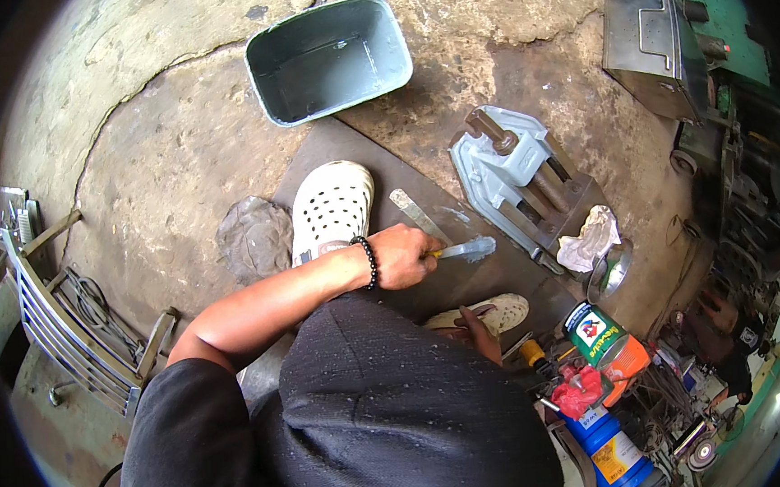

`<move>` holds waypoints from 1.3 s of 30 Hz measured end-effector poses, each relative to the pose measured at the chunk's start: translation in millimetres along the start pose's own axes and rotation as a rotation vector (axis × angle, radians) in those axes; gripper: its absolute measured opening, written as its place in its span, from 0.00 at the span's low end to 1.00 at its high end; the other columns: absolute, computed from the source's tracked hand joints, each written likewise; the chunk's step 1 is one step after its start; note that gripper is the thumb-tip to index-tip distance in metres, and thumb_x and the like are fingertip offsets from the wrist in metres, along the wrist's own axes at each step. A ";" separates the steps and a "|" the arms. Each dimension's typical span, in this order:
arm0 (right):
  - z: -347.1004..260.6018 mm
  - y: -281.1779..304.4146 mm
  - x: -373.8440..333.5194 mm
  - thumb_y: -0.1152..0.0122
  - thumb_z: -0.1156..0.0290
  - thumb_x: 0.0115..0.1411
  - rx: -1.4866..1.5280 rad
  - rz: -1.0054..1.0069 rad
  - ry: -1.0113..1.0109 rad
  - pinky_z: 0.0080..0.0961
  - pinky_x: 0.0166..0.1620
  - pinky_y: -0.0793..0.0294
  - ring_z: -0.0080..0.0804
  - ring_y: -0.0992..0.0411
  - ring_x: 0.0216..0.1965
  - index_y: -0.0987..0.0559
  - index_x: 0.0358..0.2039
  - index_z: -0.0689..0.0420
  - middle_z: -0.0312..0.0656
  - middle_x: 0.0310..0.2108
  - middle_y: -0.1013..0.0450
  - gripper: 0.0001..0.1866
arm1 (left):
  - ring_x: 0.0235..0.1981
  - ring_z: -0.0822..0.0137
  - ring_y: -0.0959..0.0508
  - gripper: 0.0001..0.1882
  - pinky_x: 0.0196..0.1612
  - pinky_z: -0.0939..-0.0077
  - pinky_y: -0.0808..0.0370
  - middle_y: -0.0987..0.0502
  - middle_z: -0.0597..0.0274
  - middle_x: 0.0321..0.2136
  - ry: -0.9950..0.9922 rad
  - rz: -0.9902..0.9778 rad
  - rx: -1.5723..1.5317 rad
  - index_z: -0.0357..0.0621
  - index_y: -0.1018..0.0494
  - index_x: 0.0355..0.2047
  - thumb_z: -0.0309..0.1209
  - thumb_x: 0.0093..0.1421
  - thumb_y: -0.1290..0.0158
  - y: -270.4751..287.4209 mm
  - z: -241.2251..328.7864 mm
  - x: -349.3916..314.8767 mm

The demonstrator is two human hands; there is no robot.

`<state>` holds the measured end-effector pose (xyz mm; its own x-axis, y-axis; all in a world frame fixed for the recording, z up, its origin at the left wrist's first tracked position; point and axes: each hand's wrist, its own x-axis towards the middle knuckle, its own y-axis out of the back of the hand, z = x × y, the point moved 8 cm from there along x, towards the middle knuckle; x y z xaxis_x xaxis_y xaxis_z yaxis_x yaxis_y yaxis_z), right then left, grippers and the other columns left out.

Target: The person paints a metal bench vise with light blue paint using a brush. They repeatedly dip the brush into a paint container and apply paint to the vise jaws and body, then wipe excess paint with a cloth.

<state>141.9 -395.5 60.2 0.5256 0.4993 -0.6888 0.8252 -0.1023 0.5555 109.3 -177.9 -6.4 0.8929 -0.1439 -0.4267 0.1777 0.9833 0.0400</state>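
My left hand, with a black bead bracelet at its wrist, is closed round the yellow handle of a paintbrush. The brush's end is coated blue-grey and points right, toward a vise in the same pale colour with bare brown metal parts. A flat, smeared strip slants down behind the left hand; I cannot tell whether it touches the fingers. My right hand is low by the right clog, mostly hidden by my dark clothing, its visible fingers stretched out.
A dark metal plate lies under my left white clog. Beyond is a grey-green basin. A crumpled grey cloth sits left. Rightward are a round tin with crumpled paper, a labelled can, a blue container and cluttered tools.
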 end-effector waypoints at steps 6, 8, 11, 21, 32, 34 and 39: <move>-48.7 -1.8 19.4 0.37 0.68 0.59 -0.217 0.078 -0.053 0.42 0.41 0.24 0.48 0.24 0.36 0.36 0.65 0.57 0.50 0.36 0.24 0.34 | 0.46 0.44 0.21 0.20 0.51 0.56 0.25 0.21 0.37 0.42 0.044 -0.146 0.010 0.37 0.26 0.51 0.34 0.62 0.52 -15.6 -0.7 0.0; -61.1 -12.6 30.1 0.37 0.67 0.59 -0.286 0.080 -0.023 0.42 0.40 0.24 0.50 0.24 0.36 0.38 0.66 0.56 0.50 0.36 0.24 0.35 | 0.40 0.48 0.18 0.19 0.46 0.59 0.23 0.19 0.40 0.37 0.001 -0.168 -0.036 0.35 0.25 0.49 0.34 0.63 0.51 -17.3 4.9 -0.1; -86.9 -14.2 44.7 0.35 0.69 0.54 -0.380 0.260 0.198 0.42 0.36 0.24 0.51 0.24 0.31 0.34 0.64 0.56 0.49 0.30 0.24 0.36 | 0.28 0.59 0.18 0.17 0.36 0.63 0.24 0.20 0.46 0.28 0.078 -0.256 -0.223 0.32 0.25 0.43 0.36 0.64 0.51 -19.1 5.0 -4.8; -133.7 23.1 70.4 0.37 0.75 0.53 -0.494 0.242 0.450 0.39 0.42 0.27 0.50 0.25 0.36 0.22 0.48 0.58 0.49 0.37 0.25 0.20 | 0.32 0.68 0.22 0.29 0.37 0.72 0.25 0.20 0.56 0.37 -0.089 -0.197 -0.551 0.36 0.29 0.56 0.50 0.70 0.54 7.3 10.4 -32.0; -175.7 51.7 147.2 0.36 0.75 0.57 -0.409 0.329 0.701 0.38 0.36 0.27 0.49 0.26 0.31 0.23 0.49 0.62 0.51 0.33 0.26 0.18 | 0.25 0.75 0.23 0.18 0.29 0.75 0.23 0.23 0.65 0.26 0.058 0.091 -0.603 0.40 0.28 0.54 0.38 0.71 0.53 -4.9 -66.1 -45.8; -178.0 47.7 166.3 0.36 0.72 0.58 -0.447 0.368 0.726 0.43 0.36 0.26 0.53 0.26 0.32 0.22 0.49 0.59 0.50 0.33 0.27 0.17 | 0.25 0.75 0.23 0.17 0.29 0.75 0.23 0.24 0.65 0.25 0.088 0.082 -0.645 0.41 0.28 0.55 0.36 0.71 0.53 -7.7 -68.2 -45.1; -153.7 41.5 171.4 0.36 0.77 0.54 -0.429 0.277 0.625 0.38 0.37 0.25 0.50 0.25 0.32 0.21 0.44 0.63 0.52 0.31 0.25 0.15 | 0.25 0.76 0.23 0.17 0.30 0.77 0.22 0.24 0.67 0.25 0.096 0.095 -0.718 0.41 0.29 0.56 0.35 0.71 0.54 -5.1 -71.0 -46.8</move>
<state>234.5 -181.9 36.8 0.3818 0.9061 -0.1821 0.4636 -0.0173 0.8859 37.2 -168.2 -50.8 0.8451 -0.0761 -0.5292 -0.2432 0.8268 -0.5072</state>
